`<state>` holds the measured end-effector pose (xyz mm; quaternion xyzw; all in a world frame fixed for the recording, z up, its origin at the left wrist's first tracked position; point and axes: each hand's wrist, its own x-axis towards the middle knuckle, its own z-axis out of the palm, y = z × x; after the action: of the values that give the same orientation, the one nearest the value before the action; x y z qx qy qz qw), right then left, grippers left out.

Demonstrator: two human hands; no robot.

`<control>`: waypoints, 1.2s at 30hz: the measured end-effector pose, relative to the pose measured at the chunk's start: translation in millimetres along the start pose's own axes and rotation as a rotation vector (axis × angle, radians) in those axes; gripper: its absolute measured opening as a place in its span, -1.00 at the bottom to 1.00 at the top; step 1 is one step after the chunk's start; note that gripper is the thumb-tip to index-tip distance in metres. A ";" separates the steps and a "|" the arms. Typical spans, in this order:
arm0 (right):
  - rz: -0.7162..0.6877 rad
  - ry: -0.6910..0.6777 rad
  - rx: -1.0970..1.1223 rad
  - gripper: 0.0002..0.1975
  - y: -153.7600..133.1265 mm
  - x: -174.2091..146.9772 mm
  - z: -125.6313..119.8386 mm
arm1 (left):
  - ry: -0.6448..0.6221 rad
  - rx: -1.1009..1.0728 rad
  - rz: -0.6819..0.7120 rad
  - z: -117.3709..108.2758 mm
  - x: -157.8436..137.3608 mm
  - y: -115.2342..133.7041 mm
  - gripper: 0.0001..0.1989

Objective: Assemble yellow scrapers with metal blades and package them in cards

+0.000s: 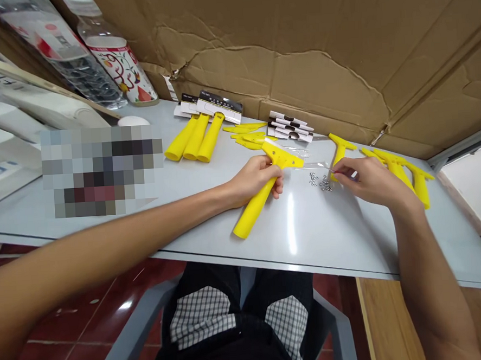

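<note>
My left hand (259,181) is wrapped around the handle of a yellow scraper (255,207), just above the table. Two screws show in its wide head, which points away from me. To the right, my right hand (365,179) pinches a thin metal-shafted tool (325,168) that looks like a screwdriver, with a reddish part at the fingers. Its shaft points left toward the scraper head; whether they touch, I cannot tell. Two small piles of screws, one nearer (325,184) my right hand and one farther left (313,179), lie below the shaft.
Packaged yellow scrapers (211,138) lie at the back left. Flat yellow pieces (250,136) and folded cards (290,127) sit behind the scraper head. More yellow handles (398,167) rest on the right. Bottles (117,62) stand at the back left, before a cardboard wall (296,30).
</note>
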<state>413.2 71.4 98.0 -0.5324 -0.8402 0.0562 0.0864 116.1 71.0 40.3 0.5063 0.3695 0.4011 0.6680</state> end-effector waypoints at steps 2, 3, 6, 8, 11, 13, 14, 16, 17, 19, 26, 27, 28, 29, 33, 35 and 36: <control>-0.009 0.014 -0.003 -0.81 6.4 2.1 1.5 | 0.014 -0.016 -0.011 -0.5 0.3 0.2 -0.79; -0.007 0.025 -0.016 -0.82 9.0 3.1 2.6 | 0.015 -0.015 -0.017 -0.6 0.4 0.5 -0.79; 0.052 0.023 -0.083 -0.83 13.3 5.2 5.6 | -0.003 0.008 -0.023 -0.5 0.6 1.4 -0.77; 0.099 0.002 -0.120 -0.82 14.3 5.2 6.0 | -0.015 0.025 -0.021 -0.1 0.5 1.6 -0.77; 0.188 -0.012 -0.207 -0.80 16.2 2.6 3.0 | -0.013 0.038 -0.021 0.0 0.2 1.2 -0.79; 0.257 -0.007 -0.290 -0.80 18.8 -0.6 -0.5 | -0.012 0.041 -0.022 -0.2 -0.2 0.9 -0.78; 0.284 0.002 -0.330 -0.80 20.1 -2.3 -2.3 | -0.013 0.042 -0.022 -0.3 -0.4 1.0 -0.77; 0.298 0.047 -0.377 -0.79 21.2 -4.9 -4.7 | -0.016 0.049 -0.020 -0.3 -0.8 1.6 -0.75; 0.283 0.081 -0.378 -0.78 20.4 -5.5 -4.8 | -0.017 0.053 -0.019 -0.1 -0.9 2.1 -0.74; 0.240 0.149 -0.350 -0.78 15.9 -4.9 -2.3 | -0.019 0.060 -0.021 0.4 -1.1 3.2 -0.72; 0.224 0.012 -0.416 -0.76 7.5 2.2 20.8 | -0.013 0.074 -0.031 0.8 -0.8 3.3 -0.76; 0.243 0.001 -0.445 -0.76 11.0 2.6 22.1 | -0.015 0.079 -0.031 0.7 -0.9 3.2 -0.76; 0.264 -0.007 -0.466 -0.76 15.1 2.8 22.5 | -0.017 0.082 -0.032 0.7 -1.1 3.1 -0.76; 0.286 -0.016 -0.478 -0.77 19.2 3.0 22.3 | -0.018 0.083 -0.031 0.7 -1.3 3.1 -0.76; 0.362 -0.070 -0.474 -0.78 28.1 3.9 20.1 | -0.018 0.078 -0.028 1.2 -1.8 3.4 -0.76; 0.377 -0.087 -0.474 -0.76 27.5 4.2 20.2 | -0.016 0.074 -0.027 1.8 -1.9 3.9 -0.76; 0.384 -0.093 -0.475 -0.74 26.8 4.3 20.6 | -0.016 0.071 -0.028 2.2 -2.0 4.3 -0.76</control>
<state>430.9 86.7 73.2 -0.6836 -0.7168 -0.1024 -0.0913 116.6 69.0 45.1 0.5276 0.3852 0.3743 0.6582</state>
